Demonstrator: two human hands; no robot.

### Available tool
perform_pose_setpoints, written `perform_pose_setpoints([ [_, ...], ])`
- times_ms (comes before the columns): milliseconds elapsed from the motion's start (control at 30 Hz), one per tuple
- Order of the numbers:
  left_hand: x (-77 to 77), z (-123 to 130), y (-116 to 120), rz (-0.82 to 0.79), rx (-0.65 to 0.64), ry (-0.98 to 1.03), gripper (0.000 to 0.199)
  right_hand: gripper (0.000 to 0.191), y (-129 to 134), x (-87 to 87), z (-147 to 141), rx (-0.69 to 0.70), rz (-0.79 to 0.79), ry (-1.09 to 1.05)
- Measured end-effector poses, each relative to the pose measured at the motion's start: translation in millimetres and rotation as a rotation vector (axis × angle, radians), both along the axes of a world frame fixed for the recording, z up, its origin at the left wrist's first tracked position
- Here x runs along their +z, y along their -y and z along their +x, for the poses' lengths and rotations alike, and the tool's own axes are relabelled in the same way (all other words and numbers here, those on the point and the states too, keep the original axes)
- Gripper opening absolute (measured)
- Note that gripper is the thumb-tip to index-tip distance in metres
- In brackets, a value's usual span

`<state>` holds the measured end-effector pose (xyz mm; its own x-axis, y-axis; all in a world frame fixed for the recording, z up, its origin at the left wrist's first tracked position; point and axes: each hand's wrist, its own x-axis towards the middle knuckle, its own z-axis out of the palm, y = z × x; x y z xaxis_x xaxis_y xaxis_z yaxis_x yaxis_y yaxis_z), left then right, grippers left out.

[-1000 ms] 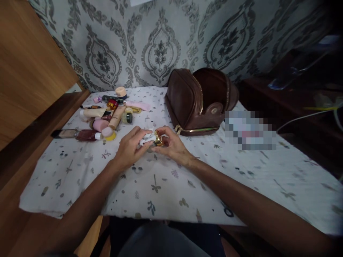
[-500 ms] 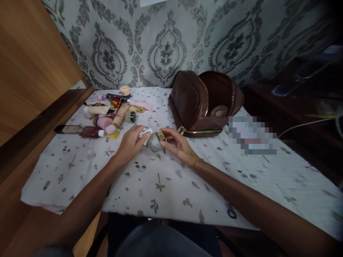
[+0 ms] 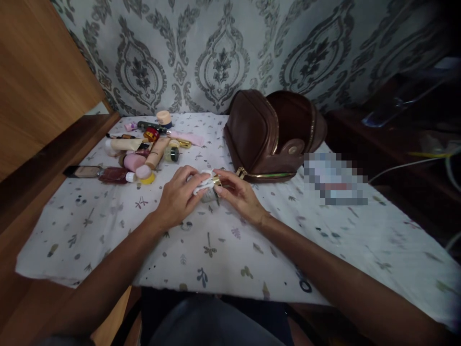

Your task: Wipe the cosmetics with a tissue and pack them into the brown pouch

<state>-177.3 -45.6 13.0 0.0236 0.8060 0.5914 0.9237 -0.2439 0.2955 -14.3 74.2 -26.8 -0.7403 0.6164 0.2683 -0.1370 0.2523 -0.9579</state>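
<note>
Glass jar (image 3: 210, 195) sits between the two hands, above the near middle of the patterned cloth (image 3: 162, 259). The right hand (image 3: 242, 197) pinches its gold lid (image 3: 217, 180) between thumb and fingers; the left hand (image 3: 179, 196) has its fingers closed on a crumpled white tissue (image 3: 203, 182) against the jar. Half a second ago the tissue was at the jar's left end; now it reaches across toward the lid, hiding more glass, so the upper side appears to be getting the rubbing. Farther off, cosmetics (image 3: 134, 162) lie loosely grouped on the left, and a brown bag (image 3: 252, 132) stands unzipped on the right.
</note>
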Motion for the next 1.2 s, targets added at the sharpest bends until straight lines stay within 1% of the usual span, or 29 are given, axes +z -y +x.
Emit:
perform_pose_setpoints([
  [100,-0.9,-6,-2,-0.048,0.082,0.076,0.029,0.051,-1,0.3,1,0.006,-0.018,0.011],
  [233,-2.2,-8,-3,-0.067,0.131,0.12,0.03,0.058,-3,2.1,8,0.073,-0.042,0.011],
  [333,-3.6,-3,-1,-0.018,0.112,0.043,0.032,0.055,-5,4.4,14,0.081,-0.04,0.024],
  [433,-5.0,5,1,0.045,0.05,-0.106,0.03,0.049,-5,6.5,14,0.032,-0.036,0.047],
  [500,-5.3,7,2,0.065,0.042,-0.18,0.03,0.048,-4,7.9,13,0.003,-0.025,0.067],
  [567,-5.4,6,1,0.061,0.067,-0.19,0.03,0.046,-2,9.1,12,-0.031,0.0,0.09],
  [667,-5.6,1,0,0.032,0.12,-0.106,0.031,0.044,-1,9.4,12,-0.057,0.034,0.116],
  [767,-6.5,-2,-1,0.008,0.158,-0.042,0.031,0.051,-1,7.3,12,-0.038,0.068,0.118],
  [833,-7.1,1,0,0.025,0.156,-0.064,0.031,0.054,0,5.5,13,-0.038,0.094,0.116],
  [933,-7.7,7,1,0.073,0.091,-0.155,0.031,0.053,0,4.7,13,-0.06,0.134,0.131],
  [1033,-8.5,11,2,0.094,0.05,-0.216,0.03,0.057,-1,6.3,13,-0.077,0.23,0.146],
  [1133,-10.4,6,0,0.079,0.092,-0.173,0.031,0.052,-3,7.5,14,-0.098,0.347,0.147],
  [1200,-12.0,1,-2,0.057,0.142,-0.112,0.032,0.047,-4,6.9,14,-0.11,0.372,0.147],
])
